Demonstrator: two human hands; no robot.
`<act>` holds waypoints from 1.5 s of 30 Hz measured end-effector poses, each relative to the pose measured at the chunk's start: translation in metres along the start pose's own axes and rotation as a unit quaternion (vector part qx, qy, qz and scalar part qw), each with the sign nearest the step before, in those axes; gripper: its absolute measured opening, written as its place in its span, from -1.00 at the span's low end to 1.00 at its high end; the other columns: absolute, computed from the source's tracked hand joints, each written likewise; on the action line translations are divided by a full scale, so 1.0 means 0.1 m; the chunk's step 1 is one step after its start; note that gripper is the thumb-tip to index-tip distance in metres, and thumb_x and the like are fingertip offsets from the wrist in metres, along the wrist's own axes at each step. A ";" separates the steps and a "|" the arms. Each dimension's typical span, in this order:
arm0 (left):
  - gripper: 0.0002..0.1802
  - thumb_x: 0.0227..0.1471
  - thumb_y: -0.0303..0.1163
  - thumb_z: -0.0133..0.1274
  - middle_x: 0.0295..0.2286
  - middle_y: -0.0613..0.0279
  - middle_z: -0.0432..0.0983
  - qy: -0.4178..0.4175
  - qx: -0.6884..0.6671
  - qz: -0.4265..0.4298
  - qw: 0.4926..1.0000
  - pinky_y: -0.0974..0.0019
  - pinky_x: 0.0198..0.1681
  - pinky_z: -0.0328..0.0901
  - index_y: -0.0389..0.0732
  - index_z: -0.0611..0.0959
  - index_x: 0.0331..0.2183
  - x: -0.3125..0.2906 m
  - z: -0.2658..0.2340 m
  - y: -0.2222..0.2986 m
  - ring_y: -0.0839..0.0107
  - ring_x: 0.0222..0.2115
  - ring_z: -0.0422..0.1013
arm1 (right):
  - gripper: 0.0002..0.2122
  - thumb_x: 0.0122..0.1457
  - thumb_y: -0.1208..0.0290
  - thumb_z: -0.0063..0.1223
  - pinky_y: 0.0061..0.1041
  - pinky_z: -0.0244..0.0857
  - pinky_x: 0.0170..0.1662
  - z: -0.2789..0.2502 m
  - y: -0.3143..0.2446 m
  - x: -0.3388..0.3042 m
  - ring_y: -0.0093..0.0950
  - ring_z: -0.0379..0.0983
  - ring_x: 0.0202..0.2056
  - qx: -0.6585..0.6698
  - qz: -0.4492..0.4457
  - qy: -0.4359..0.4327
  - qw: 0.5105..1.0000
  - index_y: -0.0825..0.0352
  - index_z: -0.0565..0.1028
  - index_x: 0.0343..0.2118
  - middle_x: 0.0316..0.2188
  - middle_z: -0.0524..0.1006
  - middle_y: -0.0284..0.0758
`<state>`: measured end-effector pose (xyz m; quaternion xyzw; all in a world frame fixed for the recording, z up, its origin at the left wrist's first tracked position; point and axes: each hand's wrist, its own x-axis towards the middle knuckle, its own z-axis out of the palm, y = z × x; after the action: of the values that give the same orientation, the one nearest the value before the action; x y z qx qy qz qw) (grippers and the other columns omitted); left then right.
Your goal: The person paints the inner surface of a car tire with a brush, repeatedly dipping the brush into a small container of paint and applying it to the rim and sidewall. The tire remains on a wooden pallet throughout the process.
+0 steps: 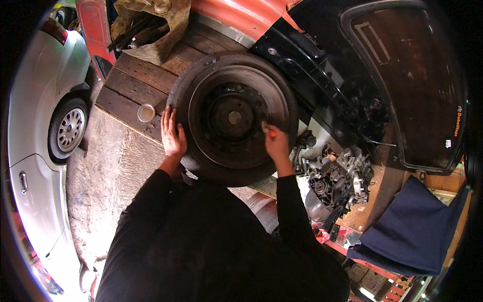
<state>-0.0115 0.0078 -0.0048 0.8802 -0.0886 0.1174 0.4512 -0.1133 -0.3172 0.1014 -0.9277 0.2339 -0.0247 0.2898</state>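
Note:
A black tyre on a dark steel wheel (234, 95) lies flat on a wooden plank bench (133, 83) in front of me. My left hand (172, 136) rests on the tyre's left sidewall, its fingers stretched out. Over the right side of the rim, my right hand (277, 146) is closed round a small orange-handled tool (272, 134). The tool's pale tip points toward the wheel's centre; its exact kind is too small to tell. A small round cup (146, 112) with pale contents stands on the planks, left of the tyre.
A worn bag (166, 38) with dark tools sits at the bench's back left. Greasy metal engine parts (339, 181) lie on the right, below a black car door or hatch panel (347, 85). Dark blue cloth (410, 229) hangs farther right. A silver car (37, 126) is parked at left.

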 end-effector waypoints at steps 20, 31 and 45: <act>-0.40 0.12 -0.50 -0.10 0.31 -0.02 0.13 0.000 -0.003 0.008 1.000 -0.10 0.37 -0.05 -0.22 0.38 0.23 0.00 -0.01 -0.01 -0.12 0.33 0.03 | -0.79 0.27 0.27 0.13 -0.20 0.45 -0.24 0.29 -0.30 0.08 0.01 0.58 -0.28 0.000 -0.057 -0.007 0.998 0.30 0.63 -0.21 -0.38 0.61 0.02; -0.41 0.12 -0.49 -0.12 0.29 -0.08 0.16 0.005 0.003 0.015 1.000 -0.11 0.37 -0.05 -0.26 0.39 0.22 0.00 -0.01 -0.02 -0.16 0.31 0.04 | -0.76 0.26 0.26 0.17 -0.28 0.45 -0.23 0.26 -0.22 0.32 -0.18 0.62 -0.33 0.043 0.005 -0.004 0.999 0.34 0.62 -0.18 -0.37 0.66 -0.13; -0.41 0.13 -0.50 -0.12 0.30 -0.07 0.14 0.005 -0.005 0.020 1.000 -0.08 0.38 -0.07 -0.25 0.38 0.23 -0.02 0.05 -0.05 -0.15 0.32 0.04 | -0.78 0.24 0.30 0.15 -0.22 0.45 -0.21 0.34 -0.28 0.36 -0.01 0.59 -0.27 0.121 -0.016 -0.120 0.985 0.35 0.62 -0.21 -0.37 0.65 -0.09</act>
<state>-0.0112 0.0065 -0.0115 0.8754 -0.1046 0.1308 0.4534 -0.0638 -0.2955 0.0856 -0.8858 0.1777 0.0541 0.4252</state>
